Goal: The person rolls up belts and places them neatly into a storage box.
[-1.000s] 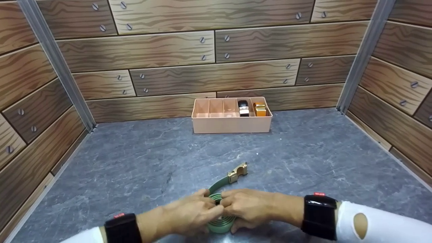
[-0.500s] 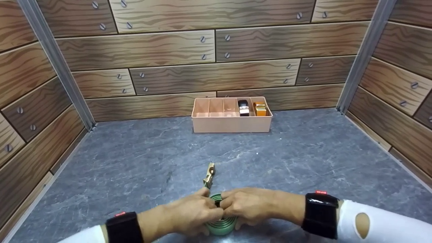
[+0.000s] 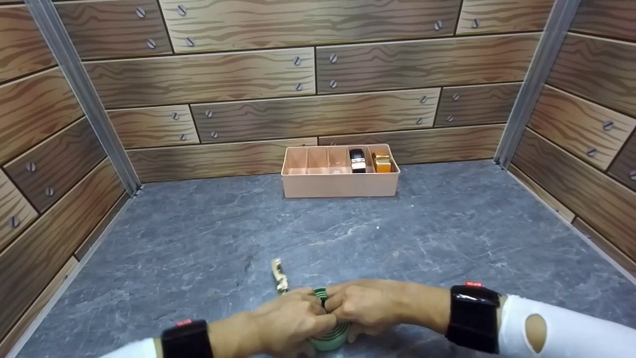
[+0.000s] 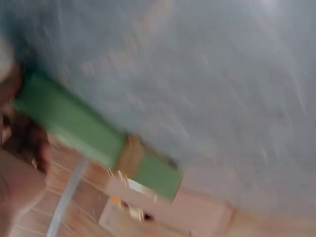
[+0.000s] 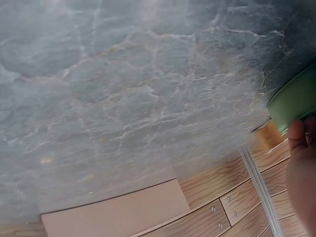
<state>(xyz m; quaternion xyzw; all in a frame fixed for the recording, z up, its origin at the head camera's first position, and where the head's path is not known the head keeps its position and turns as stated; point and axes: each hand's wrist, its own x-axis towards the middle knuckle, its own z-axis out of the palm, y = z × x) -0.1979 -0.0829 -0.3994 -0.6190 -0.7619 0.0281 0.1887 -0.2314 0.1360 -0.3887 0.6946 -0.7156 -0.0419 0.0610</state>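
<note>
A green belt (image 3: 332, 341) is rolled in a coil on the grey tabletop, between both hands at the front of the head view. My left hand (image 3: 288, 318) grips the coil's left side and partly covers it. On the opposite side my right hand (image 3: 365, 306) holds the roll with bent fingers. The gold buckle (image 3: 279, 276) sticks out past the left hand, pointing away. In the blurred left wrist view a stretch of green strap (image 4: 74, 118) runs from the fingers. The right wrist view has the coil's outer edge (image 5: 295, 101) against the fingertips.
A pink divided box (image 3: 340, 186) stands by the back wall. It holds a rolled black belt (image 3: 357, 160) and a rolled orange belt (image 3: 382, 162) in its right-hand compartments. Wood-patterned walls (image 3: 248, 74) enclose the grey tabletop (image 3: 198, 233) on three sides.
The buckle end has swung from right of the coil over to the left and nearer the left hand. Both hands keep hold of the roll and stay nearly in place.
</note>
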